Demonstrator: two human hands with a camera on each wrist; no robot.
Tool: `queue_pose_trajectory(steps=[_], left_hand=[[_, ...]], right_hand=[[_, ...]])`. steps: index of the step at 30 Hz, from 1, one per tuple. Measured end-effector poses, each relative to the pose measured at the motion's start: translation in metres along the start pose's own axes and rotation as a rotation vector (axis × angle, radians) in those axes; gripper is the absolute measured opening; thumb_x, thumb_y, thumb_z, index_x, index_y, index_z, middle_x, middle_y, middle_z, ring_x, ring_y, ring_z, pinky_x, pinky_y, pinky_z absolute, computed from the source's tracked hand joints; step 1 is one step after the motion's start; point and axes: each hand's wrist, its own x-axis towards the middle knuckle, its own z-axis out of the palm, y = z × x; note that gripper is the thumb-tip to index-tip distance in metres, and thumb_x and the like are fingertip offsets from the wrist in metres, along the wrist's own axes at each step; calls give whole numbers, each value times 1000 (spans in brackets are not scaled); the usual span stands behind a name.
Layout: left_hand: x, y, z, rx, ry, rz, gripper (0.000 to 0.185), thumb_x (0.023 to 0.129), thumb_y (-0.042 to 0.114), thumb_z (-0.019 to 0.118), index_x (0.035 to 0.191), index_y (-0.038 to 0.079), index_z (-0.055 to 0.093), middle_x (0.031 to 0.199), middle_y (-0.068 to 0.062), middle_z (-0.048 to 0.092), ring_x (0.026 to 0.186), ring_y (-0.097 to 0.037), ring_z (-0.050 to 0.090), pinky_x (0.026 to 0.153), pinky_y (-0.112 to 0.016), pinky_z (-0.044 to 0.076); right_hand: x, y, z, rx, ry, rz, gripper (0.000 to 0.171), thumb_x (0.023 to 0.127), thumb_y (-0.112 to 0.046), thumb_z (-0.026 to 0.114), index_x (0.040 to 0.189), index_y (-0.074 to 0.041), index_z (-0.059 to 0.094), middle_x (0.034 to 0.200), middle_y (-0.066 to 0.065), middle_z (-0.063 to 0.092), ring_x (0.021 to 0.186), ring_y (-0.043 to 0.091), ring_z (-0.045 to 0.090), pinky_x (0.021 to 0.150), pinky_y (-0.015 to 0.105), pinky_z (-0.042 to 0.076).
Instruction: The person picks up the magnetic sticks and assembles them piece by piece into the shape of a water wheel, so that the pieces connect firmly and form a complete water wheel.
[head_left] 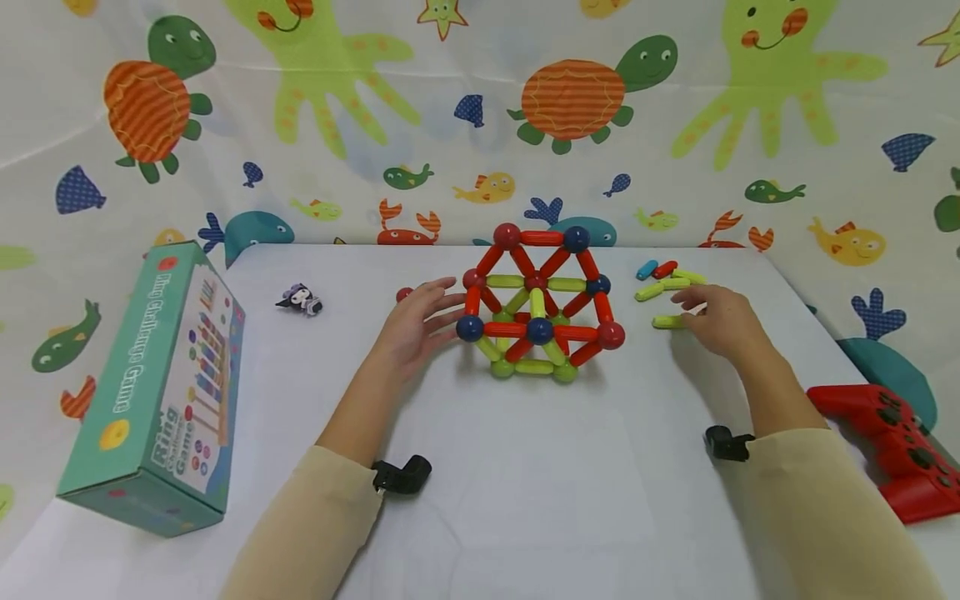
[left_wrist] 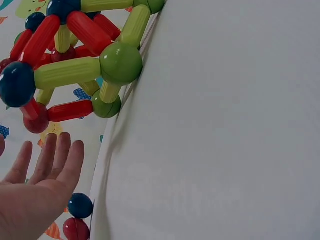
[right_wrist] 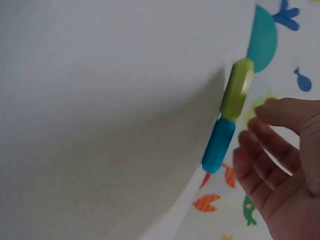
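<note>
A frame of red and green rods joined by coloured balls (head_left: 539, 331) stands mid-table. My left hand (head_left: 420, 323) is beside its left side, fingers extended and holding nothing. In the left wrist view, those fingertips (left_wrist: 63, 139) lie just short of a red ball (left_wrist: 36, 122) on the frame. My right hand (head_left: 720, 321) hovers at the right with fingers bent, close by a loose green rod (head_left: 666, 322). The right wrist view shows a gap between its fingers (right_wrist: 256, 167) and a green rod (right_wrist: 237, 90) and blue rod (right_wrist: 218, 146).
Several loose rods (head_left: 651, 290) lie beyond my right hand. A red ball (head_left: 404, 294) and a blue ball (left_wrist: 80, 205) sit behind my left hand. A small figurine (head_left: 300, 299) and a tall game box (head_left: 153, 392) stand left; a red game controller (head_left: 896, 446) lies right.
</note>
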Motion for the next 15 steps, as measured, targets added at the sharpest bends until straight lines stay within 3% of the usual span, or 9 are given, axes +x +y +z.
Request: queue_pose_trajectory(steps=[2, 6, 12, 15], left_hand=[[-6, 1, -3, 2, -13, 5, 49, 111, 34, 45, 155, 14, 44, 149, -11, 55, 136, -31, 55, 114, -42, 48], [-15, 1, -6, 21, -32, -10, 47, 110, 31, 46, 152, 11, 46, 146, -12, 55, 130, -29, 58, 105, -34, 54], [-28, -1, -2, 175, -70, 36, 40, 108, 25, 53, 145, 8, 55, 137, -13, 59, 116, -24, 66, 101, -35, 57], [-34, -2, 1, 272, -96, 71, 38, 107, 20, 56, 143, 7, 56, 137, -13, 59, 116, -23, 66, 103, -39, 56]], right_hand=[[2, 1, -4, -88, -75, -4, 39, 99, -5, 58, 137, -1, 60, 135, 32, 54, 122, 51, 47, 98, 62, 50], [5, 1, -3, -202, -171, 7, 44, 95, -3, 62, 139, -4, 60, 141, 33, 49, 130, 54, 39, 106, 69, 44], [10, -2, 6, -319, -183, -57, 36, 97, -6, 67, 132, -1, 66, 130, 29, 59, 126, 51, 48, 107, 67, 44], [13, -4, 10, -309, -190, -79, 31, 98, -7, 67, 128, 3, 67, 121, 27, 65, 116, 47, 55, 103, 63, 49]])
